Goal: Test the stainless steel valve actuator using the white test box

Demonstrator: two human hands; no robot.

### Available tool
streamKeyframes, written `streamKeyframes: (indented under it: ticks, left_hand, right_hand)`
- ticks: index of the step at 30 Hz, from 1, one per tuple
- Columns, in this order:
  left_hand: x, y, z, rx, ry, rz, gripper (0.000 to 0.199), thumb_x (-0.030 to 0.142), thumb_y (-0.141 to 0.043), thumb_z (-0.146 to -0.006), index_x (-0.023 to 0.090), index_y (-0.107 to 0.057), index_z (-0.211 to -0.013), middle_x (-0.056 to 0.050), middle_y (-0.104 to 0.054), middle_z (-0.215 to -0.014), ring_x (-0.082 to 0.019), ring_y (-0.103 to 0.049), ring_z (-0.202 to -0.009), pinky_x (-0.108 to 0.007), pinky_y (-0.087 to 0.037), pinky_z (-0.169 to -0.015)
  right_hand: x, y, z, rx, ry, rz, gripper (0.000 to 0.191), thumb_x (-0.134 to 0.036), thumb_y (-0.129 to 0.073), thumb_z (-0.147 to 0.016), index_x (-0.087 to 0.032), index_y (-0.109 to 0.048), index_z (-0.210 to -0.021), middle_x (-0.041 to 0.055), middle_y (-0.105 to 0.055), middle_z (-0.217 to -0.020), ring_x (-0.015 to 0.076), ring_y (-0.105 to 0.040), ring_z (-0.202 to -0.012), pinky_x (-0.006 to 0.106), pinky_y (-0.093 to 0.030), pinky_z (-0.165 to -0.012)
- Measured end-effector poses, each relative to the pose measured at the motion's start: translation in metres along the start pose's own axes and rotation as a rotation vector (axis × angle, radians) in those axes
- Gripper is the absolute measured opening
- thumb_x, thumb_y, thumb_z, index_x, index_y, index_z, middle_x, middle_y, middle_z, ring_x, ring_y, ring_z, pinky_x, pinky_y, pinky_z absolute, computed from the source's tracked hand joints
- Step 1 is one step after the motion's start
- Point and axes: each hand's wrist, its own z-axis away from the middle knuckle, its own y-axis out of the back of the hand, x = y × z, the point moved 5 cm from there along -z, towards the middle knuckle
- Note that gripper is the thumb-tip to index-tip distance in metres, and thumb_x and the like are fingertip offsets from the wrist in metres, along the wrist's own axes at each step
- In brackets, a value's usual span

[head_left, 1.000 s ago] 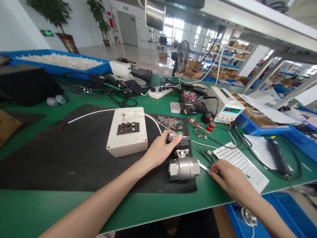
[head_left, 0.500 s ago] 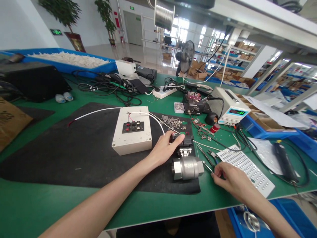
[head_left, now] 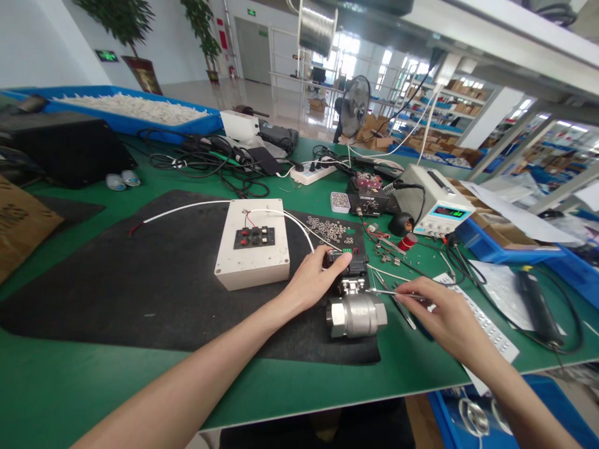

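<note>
My left hand (head_left: 314, 279) is wrapped round the black actuator (head_left: 353, 264) on top of a steel valve (head_left: 356, 315), which lies at the right end of the black mat (head_left: 163, 280). Between the thumb and fingers of my right hand (head_left: 433, 304) is a thin metal tool (head_left: 386, 292), its tip beside the valve's neck. Left of my left hand sits a cream box (head_left: 253, 262) with a black terminal panel (head_left: 254, 237) and a white cable. Tweezers (head_left: 405, 313) lie on the green table under my right hand.
Small metal rings (head_left: 330, 229) lie behind the valve. At the right are a power supply (head_left: 437, 199), a white sheet of small parts (head_left: 491, 324) and a black-handled tool (head_left: 538, 305). A power strip (head_left: 312, 174) and tangled cables are farther back.
My right hand has lifted the thin metal tool off the table area and brought its tip left to the valve's neck. My left hand keeps its hold on the actuator.
</note>
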Motion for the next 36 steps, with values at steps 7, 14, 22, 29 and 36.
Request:
streamKeyframes:
  ticks: [7,14,22,29,36]
  left_hand:
    - [-0.001,0.000,0.000,0.015,-0.021,0.009,0.063,0.080,-0.055,-0.096,0.024,-0.068,-0.122,-0.007,-0.074,-0.117,-0.028,-0.067,-0.103,-0.040,-0.049,-0.091]
    - [-0.001,0.000,0.002,0.040,-0.028,0.020,0.064,0.080,-0.055,-0.096,0.023,-0.065,-0.124,-0.009,-0.072,-0.123,-0.029,-0.066,-0.110,-0.042,-0.049,-0.099]
    - [-0.001,0.001,0.003,0.052,-0.034,0.052,0.061,0.077,-0.053,-0.099,0.023,-0.060,-0.128,-0.009,-0.071,-0.125,-0.028,-0.066,-0.113,-0.041,-0.049,-0.097]
    - [-0.002,0.000,0.003,0.058,-0.034,0.070,0.059,0.075,-0.052,-0.100,0.024,-0.059,-0.126,-0.009,-0.070,-0.125,-0.027,-0.066,-0.112,-0.041,-0.050,-0.097]
    - [0.000,0.001,0.004,0.063,-0.045,0.062,0.059,0.076,-0.052,-0.100,0.023,-0.060,-0.126,-0.009,-0.071,-0.124,-0.027,-0.066,-0.111,-0.041,-0.050,-0.097]
  right_hand:
    - [-0.009,0.000,-0.015,0.011,0.107,0.065,0.020,-0.041,-0.058,-0.109,-0.026,-0.072,-0.108,0.0034,-0.073,-0.106,0.0201,-0.070,-0.094,0.031,-0.051,-0.080]
    - [-0.001,-0.010,-0.022,-0.014,0.164,0.179,0.024,-0.042,-0.052,-0.112,-0.024,-0.067,-0.110,0.0053,-0.074,-0.105,0.0219,-0.071,-0.092,0.032,-0.051,-0.083]
    - [0.013,-0.021,-0.026,-0.082,0.176,0.139,0.026,-0.039,-0.049,-0.114,-0.024,-0.070,-0.117,0.0059,-0.074,-0.115,0.0231,-0.069,-0.106,0.035,-0.052,-0.092]
    - [0.016,-0.022,-0.031,-0.120,0.161,0.114,0.029,-0.041,-0.050,-0.113,-0.024,-0.073,-0.118,0.0058,-0.074,-0.116,0.0231,-0.069,-0.108,0.036,-0.053,-0.095]
    - [0.019,-0.026,-0.021,-0.098,0.133,0.120,0.031,-0.042,-0.047,-0.114,-0.024,-0.072,-0.117,0.0071,-0.074,-0.112,0.0234,-0.070,-0.101,0.035,-0.054,-0.086]
